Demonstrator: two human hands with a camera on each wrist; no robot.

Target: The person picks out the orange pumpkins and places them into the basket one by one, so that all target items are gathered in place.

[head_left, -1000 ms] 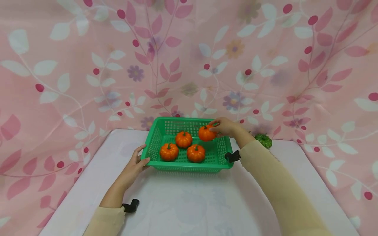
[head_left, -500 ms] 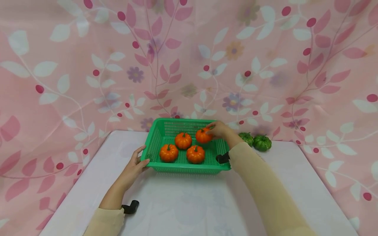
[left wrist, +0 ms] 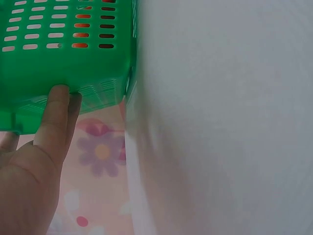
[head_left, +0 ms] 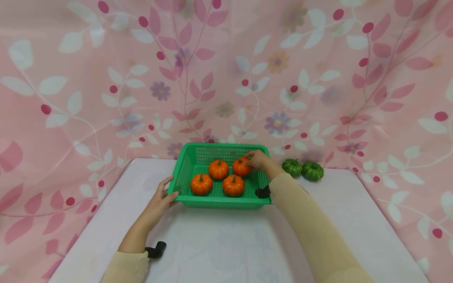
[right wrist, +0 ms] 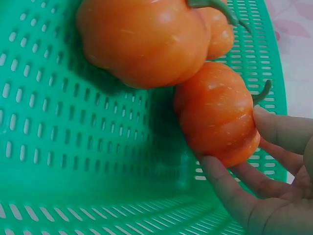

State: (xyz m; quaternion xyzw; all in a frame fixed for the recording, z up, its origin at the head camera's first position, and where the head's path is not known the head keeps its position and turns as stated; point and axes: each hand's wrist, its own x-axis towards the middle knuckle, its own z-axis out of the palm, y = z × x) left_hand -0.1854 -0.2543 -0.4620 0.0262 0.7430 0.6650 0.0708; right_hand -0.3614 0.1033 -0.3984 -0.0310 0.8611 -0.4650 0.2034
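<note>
A green plastic basket (head_left: 226,199) with slotted walls sits on the white-covered table. My left hand (head_left: 160,202) holds its left end, thumb at the near corner; in the left wrist view, fingers (left wrist: 56,112) touch the outer wall. Inside the basket, my right hand (head_left: 261,161) grips a small orange pumpkin (right wrist: 217,115) at the back right, thumb near its stem and fingers around its side. Three other orange pumpkins lie in the basket: one at the back (head_left: 218,169), one front left (head_left: 201,184), one front middle (head_left: 233,186).
Two green pumpkins, a left one (head_left: 291,168) and a right one (head_left: 313,171), stand side by side on the table (head_left: 219,243), right of the basket. A pink floral cloth (head_left: 226,78) hangs behind the table.
My right hand has lowered the orange pumpkin down and slightly left into the basket's back right. The two green pumpkins have come into fuller view from behind the arm. My left hand stays put.
</note>
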